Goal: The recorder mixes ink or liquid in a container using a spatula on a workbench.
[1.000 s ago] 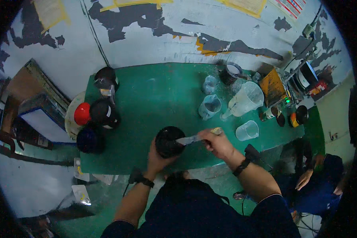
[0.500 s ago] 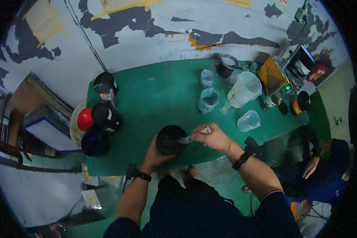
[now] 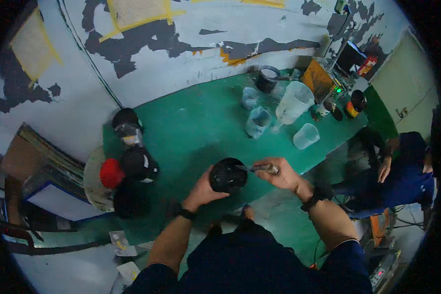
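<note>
Over the front edge of the green table (image 3: 181, 122), my left hand (image 3: 203, 191) grips a round black pot (image 3: 228, 177) from its left side. The pot's mouth faces up, and its inside is dark, so what it holds is hard to make out. At the pot's right rim, my right hand (image 3: 285, 177) is closed on a spatula (image 3: 252, 168). Its narrow grey blade reaches over the rim into the pot, and a pale handle end sticks out of my fist. Both wrists carry black bands.
Translucent jugs (image 3: 295, 103) and beakers (image 3: 306, 136) stand at the right, near a dark pot (image 3: 267, 81). Black tubs (image 3: 139, 164) and a red lid (image 3: 111, 173) crowd the left end. Another person (image 3: 402, 171) is at the right. Framed boards (image 3: 66, 201) lean at the left.
The view has turned, so the table appears tilted. Both hands, with the pot and spatula, have shifted to the right in the picture. Each grip stays the same.
</note>
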The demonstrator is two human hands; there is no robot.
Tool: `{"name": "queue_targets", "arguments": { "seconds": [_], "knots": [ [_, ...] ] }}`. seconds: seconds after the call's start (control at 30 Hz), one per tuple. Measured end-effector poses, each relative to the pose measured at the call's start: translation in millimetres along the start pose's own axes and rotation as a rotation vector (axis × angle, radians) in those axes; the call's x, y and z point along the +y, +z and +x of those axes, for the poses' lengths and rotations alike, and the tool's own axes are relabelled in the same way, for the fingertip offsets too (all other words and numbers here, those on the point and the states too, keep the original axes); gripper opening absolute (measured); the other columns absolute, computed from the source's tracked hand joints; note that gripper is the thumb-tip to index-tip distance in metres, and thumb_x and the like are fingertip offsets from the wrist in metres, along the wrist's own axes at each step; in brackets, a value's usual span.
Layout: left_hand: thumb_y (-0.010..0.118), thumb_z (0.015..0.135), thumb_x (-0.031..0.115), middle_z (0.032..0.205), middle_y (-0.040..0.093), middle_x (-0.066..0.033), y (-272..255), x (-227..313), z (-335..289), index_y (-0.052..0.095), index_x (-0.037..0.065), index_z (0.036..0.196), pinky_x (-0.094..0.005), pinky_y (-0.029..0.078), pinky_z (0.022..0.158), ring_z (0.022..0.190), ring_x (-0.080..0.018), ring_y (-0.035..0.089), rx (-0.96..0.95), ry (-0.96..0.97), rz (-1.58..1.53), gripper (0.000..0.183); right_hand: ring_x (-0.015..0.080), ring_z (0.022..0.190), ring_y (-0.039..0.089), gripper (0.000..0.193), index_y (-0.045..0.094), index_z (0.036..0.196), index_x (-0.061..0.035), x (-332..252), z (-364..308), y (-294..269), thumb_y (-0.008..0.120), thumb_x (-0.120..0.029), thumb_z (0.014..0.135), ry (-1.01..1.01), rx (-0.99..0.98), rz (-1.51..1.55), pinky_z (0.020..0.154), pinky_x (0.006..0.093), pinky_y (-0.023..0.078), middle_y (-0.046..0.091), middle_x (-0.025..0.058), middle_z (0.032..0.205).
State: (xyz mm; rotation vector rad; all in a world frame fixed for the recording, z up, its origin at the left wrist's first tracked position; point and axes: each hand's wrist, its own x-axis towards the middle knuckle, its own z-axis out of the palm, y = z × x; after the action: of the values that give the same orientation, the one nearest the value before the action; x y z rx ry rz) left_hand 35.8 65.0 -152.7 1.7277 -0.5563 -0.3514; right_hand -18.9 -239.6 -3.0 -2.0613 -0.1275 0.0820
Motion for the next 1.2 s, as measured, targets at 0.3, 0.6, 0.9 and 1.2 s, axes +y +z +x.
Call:
{"name": "queue_targets", "arguments": {
  "seconds": [0.3,0.6,0.9,1.2],
  "knots": [
    [0.102,0.061,0.023,0.152,0.056,-0.0159,-15,9,6,0.038,0.003,0.160,-0.0446,0.042,0.120,0.140,-0.0320,0.056,-0.061,0.110,0.128,0.119,0.0108,0.060,0.058,0.023,0.075,0.108,-0.0002,-5,-4,16,0.076,-0.017,0.093,0.533,0.013,0.418,0.052,0.0270,0.044,0.066,0.0027,0.077],
    [0.100,0.066,0.035,0.153,0.053,-0.0225,0,-2,-26,0.027,-0.004,0.162,-0.0446,0.040,0.120,0.145,-0.0365,0.050,0.134,-0.047,0.189,0.126,0.0103,0.062,0.059,0.030,0.076,0.110,0.0008,1,-13,-1,0.076,-0.026,0.096,0.441,0.163,0.486,0.054,0.0278,0.047,0.067,0.0023,0.077],
    [0.101,0.065,0.031,0.144,0.057,-0.0220,73,27,-34,0.041,-0.003,0.151,-0.0466,0.048,0.111,0.134,-0.0358,0.058,0.495,-0.013,0.127,0.110,0.0133,0.071,0.065,0.033,0.077,0.111,0.0001,-26,10,9,0.080,-0.027,0.092,0.237,-0.070,0.058,0.063,0.0309,0.052,0.072,0.0048,0.083],
    [0.103,0.060,0.022,0.140,0.061,-0.0156,49,11,-32,0.045,0.002,0.148,-0.0436,0.049,0.112,0.132,-0.0316,0.061,0.375,-0.075,-0.015,0.107,0.0116,0.057,0.059,0.024,0.077,0.101,-0.0009,-8,2,2,0.078,-0.023,0.092,0.564,0.015,0.469,0.045,0.0293,0.043,0.065,0.0015,0.073]
  ]
}}
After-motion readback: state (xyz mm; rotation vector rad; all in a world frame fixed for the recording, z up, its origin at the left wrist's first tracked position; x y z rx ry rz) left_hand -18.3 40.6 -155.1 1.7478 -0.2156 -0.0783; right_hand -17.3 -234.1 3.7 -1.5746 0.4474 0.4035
